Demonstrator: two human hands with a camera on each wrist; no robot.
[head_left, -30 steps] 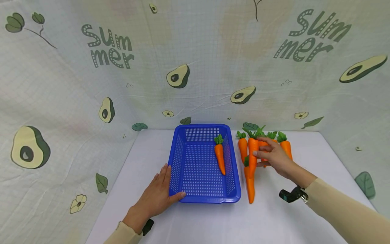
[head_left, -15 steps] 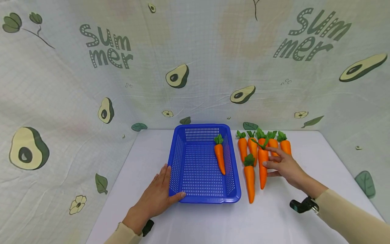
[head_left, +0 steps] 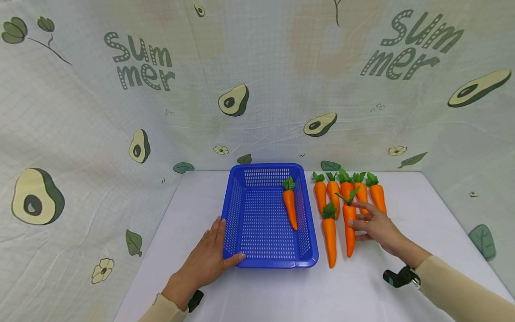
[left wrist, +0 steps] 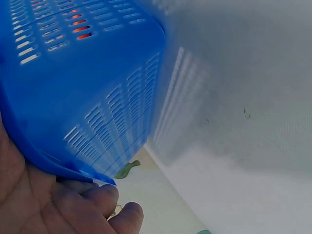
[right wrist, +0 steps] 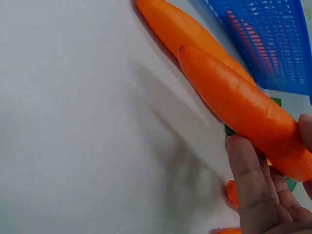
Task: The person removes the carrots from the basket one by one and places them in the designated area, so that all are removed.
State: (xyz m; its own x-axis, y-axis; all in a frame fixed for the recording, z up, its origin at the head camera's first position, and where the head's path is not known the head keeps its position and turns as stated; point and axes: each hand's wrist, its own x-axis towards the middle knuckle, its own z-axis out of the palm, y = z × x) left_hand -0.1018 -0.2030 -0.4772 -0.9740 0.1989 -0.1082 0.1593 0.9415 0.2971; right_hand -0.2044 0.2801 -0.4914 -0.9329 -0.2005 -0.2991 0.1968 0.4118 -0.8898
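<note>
In the head view my right hand (head_left: 376,226) pinches a carrot (head_left: 349,228) with green leaves, its tip toward me. The right wrist view shows that carrot (right wrist: 243,102) between thumb and fingers, raised off the table above its shadow. My left hand (head_left: 205,257) rests on the near left corner of a blue plastic basket (head_left: 271,264), fingers along the left rim and thumb at the front. Inside the basket, near its right wall, lies one carrot (head_left: 290,208). Another carrot (head_left: 329,241) lies on the table between the basket and the held one.
Several carrots (head_left: 377,197) lie in a row at the back of the white table (head_left: 289,295), right of the basket. A printed cloth (head_left: 277,89) hangs behind the table and along its sides.
My right hand has moved right and toward me with the carrot, away from the basket and from above the other carrots. My left hand and the basket have stayed put.
</note>
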